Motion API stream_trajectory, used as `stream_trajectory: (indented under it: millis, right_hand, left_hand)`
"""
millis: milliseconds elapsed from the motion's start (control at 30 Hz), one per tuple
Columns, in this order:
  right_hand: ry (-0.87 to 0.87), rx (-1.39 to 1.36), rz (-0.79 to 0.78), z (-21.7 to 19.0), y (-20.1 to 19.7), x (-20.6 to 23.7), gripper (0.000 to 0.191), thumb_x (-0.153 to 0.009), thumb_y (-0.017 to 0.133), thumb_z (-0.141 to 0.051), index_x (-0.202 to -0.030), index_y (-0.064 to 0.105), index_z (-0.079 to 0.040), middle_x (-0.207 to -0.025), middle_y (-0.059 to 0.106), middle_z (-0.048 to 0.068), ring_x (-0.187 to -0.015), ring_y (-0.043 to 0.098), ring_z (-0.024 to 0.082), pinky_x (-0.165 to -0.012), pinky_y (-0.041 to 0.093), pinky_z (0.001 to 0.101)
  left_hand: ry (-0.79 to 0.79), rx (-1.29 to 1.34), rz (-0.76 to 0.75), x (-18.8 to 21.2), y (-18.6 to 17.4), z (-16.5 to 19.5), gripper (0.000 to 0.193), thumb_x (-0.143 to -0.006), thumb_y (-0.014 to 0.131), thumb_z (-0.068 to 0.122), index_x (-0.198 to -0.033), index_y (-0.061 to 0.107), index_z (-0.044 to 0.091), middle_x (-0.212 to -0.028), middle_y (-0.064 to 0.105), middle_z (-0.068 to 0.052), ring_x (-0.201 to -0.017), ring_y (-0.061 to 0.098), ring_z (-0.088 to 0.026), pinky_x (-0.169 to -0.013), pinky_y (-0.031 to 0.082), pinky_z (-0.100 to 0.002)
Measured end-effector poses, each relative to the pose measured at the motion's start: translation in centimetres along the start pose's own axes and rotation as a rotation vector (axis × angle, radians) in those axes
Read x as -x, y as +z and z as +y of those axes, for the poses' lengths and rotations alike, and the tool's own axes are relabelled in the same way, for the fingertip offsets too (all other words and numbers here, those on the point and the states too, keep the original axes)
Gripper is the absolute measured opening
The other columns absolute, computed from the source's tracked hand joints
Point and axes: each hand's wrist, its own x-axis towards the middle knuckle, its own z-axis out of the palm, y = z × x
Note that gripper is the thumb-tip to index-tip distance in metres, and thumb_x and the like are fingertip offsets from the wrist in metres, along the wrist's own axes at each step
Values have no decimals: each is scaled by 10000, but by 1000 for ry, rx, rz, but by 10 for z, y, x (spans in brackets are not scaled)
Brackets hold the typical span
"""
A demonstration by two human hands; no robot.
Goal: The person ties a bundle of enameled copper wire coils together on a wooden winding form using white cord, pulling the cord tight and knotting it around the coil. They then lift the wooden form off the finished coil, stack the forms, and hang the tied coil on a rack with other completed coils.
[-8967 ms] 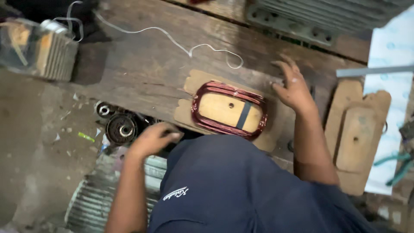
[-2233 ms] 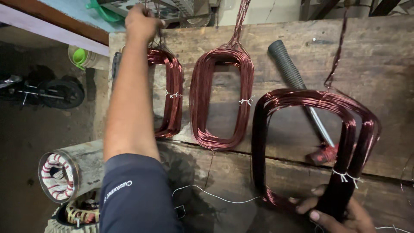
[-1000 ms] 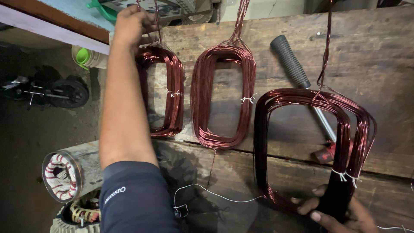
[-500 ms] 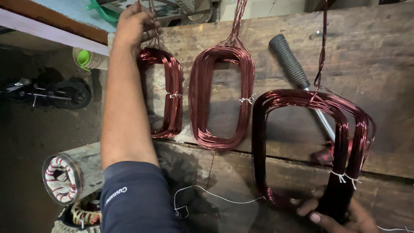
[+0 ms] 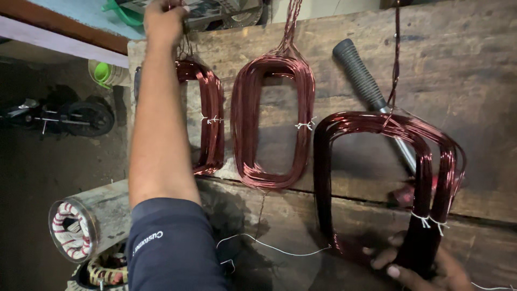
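Head view: I looked down on a rough, stained wooden bench (image 5: 344, 210) made of thick planks, with a dim floor off to my left.
Room, left: a dark wheeled object (image 5: 81, 116) lay on the floor; a pale green container (image 5: 105, 73) stood near the bench corner; a motor stator with red and white windings (image 5: 72, 229) sat at the lower left edge, just beside my sleeve.
Room, top: a light blue surface with a brown edge ran along the upper left; cluttered items behind it were too dark to identify.
Bench, tool: a hammer with a ribbed grey grip (image 5: 371, 89) lay diagonally, partly under the large coil.
Bench, string: thin white string (image 5: 269, 245) trailed across the lower plank.
Coils: three copper wire coils lay side by side, each bound with small white ties; left coil (image 5: 212, 124), middle coil (image 5: 274, 121), large right coil (image 5: 425, 167).
Left hand (image 5: 164, 21): arm stretched forward, fingers closed on the wire leads at the top of the left coil.
Right hand (image 5: 417, 267): low at the frame edge, fingers curled round the bottom corner of the large right coil, gripping it.
Spacing: hands were well apart, with the middle coil lying untouched between them.
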Motion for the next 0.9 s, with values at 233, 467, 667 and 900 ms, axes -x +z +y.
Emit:
stream_trajectory:
  millis: [233, 467, 667, 900]
  right_hand:
    - [68, 123, 88, 1, 2, 6, 550, -767, 714, 124, -1294, 578, 46, -917, 757, 245, -1082, 782, 371, -1014, 536, 488]
    - [76, 143, 0, -43, 21, 14, 495, -807, 715, 27, -1277, 558, 30, -965, 758, 221, -1090, 782, 344, -1015, 554, 491]
    - [-224, -12, -334, -87, 93, -2, 451, -852, 706, -3, -1267, 538, 52, -966, 736, 200, -993, 745, 330, -982, 578, 517]
    - [-263, -309, -508, -115, 237, -60, 505, -875, 709, -13, -1328, 490, 22, -1009, 708, 196, -1034, 709, 359, -970, 546, 517]
  left_hand:
    - [-21, 62, -39, -3, 4, -1, 225, -793, 750, 63, -1007, 681, 55, -922, 726, -24, -822, 696, -148, -691, 582, -332]
    - [95, -233, -303, 49, -58, 62, 418, -934, 756, 204, -1297, 681, 10, -1141, 754, -113, -992, 737, -194, -832, 595, -302]
    - [-163, -35, -1078, 181, -112, 121, 634, -974, 590, 386, -1511, 447, 80, -1223, 750, -55, -1136, 700, -168, -908, 574, -350]
    - [-282, 577, -993, 250, -186, 104, 573, -960, 656, 265, -1466, 464, 76, -1246, 689, -59, -1051, 691, -190, -845, 582, -359]
